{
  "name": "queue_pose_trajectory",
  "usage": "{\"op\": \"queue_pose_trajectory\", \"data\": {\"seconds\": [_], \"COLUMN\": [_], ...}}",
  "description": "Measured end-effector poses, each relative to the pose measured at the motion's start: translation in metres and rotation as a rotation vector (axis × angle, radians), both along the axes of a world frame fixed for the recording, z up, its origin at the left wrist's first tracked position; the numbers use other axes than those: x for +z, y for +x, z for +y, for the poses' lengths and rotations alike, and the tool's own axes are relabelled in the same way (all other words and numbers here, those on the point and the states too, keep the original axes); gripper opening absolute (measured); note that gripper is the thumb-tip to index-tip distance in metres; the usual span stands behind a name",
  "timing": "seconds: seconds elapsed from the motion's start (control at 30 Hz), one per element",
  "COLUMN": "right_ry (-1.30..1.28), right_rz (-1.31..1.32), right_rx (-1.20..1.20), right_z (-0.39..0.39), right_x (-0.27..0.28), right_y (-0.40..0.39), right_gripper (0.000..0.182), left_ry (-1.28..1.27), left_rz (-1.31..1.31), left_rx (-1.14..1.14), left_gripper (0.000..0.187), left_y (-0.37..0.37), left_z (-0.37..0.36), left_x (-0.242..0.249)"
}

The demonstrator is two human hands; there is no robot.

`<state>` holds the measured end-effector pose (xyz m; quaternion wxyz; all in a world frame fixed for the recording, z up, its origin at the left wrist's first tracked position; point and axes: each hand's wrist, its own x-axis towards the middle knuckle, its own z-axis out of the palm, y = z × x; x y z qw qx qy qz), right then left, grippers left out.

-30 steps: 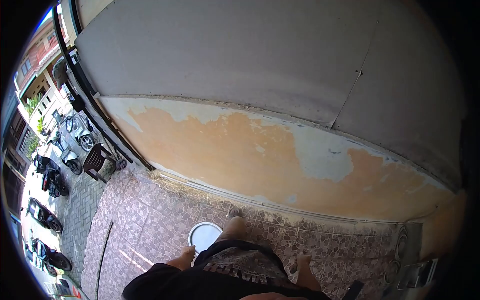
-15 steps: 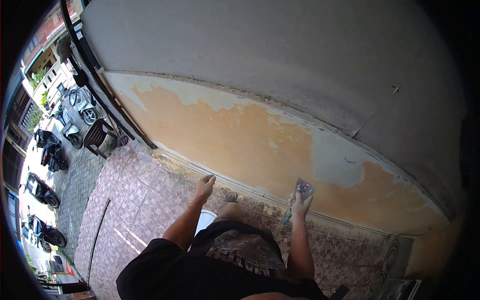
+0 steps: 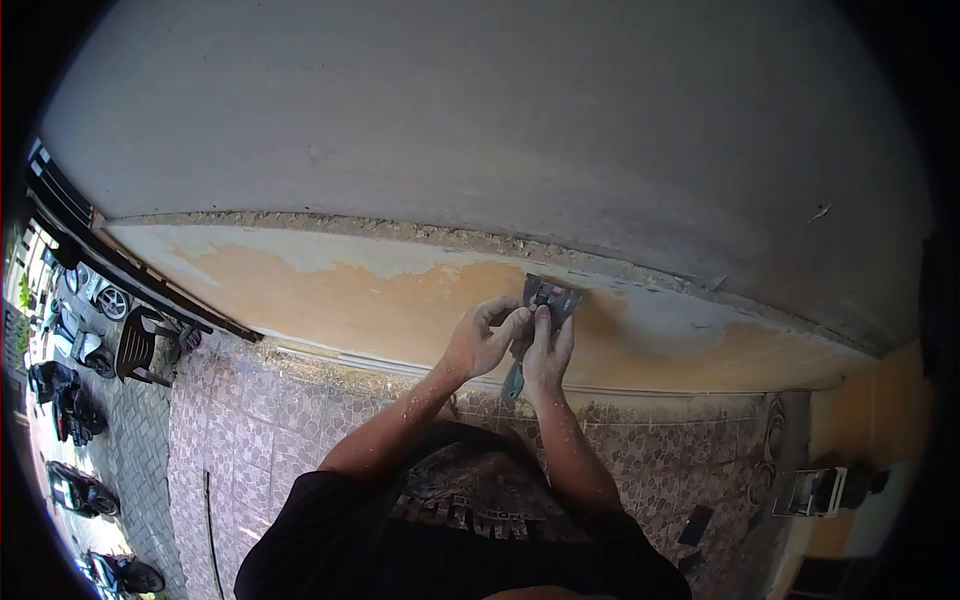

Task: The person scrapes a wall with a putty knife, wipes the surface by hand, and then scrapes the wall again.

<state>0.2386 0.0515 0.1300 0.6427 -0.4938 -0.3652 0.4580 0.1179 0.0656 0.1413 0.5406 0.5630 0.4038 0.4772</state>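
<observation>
We hold a scraper [image 3: 548,300] in both hands against the wall [image 3: 400,300], its blade meeting the peeling orange band just below the rough ledge where the grey upper wall begins. Our right hand [image 3: 548,355] is closed around the handle, forefinger laid along the back of the blade; our left hand [image 3: 480,338] pinches the blade's left edge between thumb and curled fingers. To scrape cleanly, we judge it best to keep the blade at a shallow angle to the wall, press evenly with both hands, and work from the already bare pale patches into the orange paint (a steep blade would likely gouge the plaster). The scraper has a short, wide metal blade, dull and smeared, and a greenish handle pointing down from the wall towards the tiled floor [image 3: 300,420].
</observation>
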Motion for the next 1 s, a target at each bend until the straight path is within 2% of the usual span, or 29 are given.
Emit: {"op": "queue_pose_trajectory", "data": {"seconds": [0.1, 0.17, 0.47, 0.7, 0.9, 1.0], "right_ry": [0.167, 0.156, 0.182, 0.150, 0.175, 0.176], "right_rz": [-0.154, -0.182, -0.073, -0.013, -0.139, -0.301], "right_rx": [-0.155, -0.143, -0.081, -0.141, -0.172, -0.152], "right_z": [0.010, 0.008, 0.017, 0.021, 0.023, 0.030], "right_x": [-0.017, -0.015, -0.039, -0.048, -0.047, -0.053], "right_y": [-0.015, -0.020, -0.032, -0.032, -0.029, -0.023], "right_gripper": [0.030, 0.033, 0.033, 0.034, 0.034, 0.035], "left_ry": [0.002, -0.038, -0.056, 0.057, 0.045, 0.075], "left_rz": [-0.086, -0.001, 0.062, 0.303, 0.309, 0.314], "left_rx": [-0.007, 0.001, 0.039, 0.039, 0.006, -0.017], "left_gripper": [0.025, 0.024, 0.024, 0.024, 0.024, 0.024], "left_y": [0.005, -0.001, -0.011, -0.011, -0.011, -0.015], "left_z": [0.013, 0.016, 0.025, 0.034, 0.040, 0.043], "left_x": [-0.011, -0.018, -0.015, -0.010, -0.015, -0.023]}}
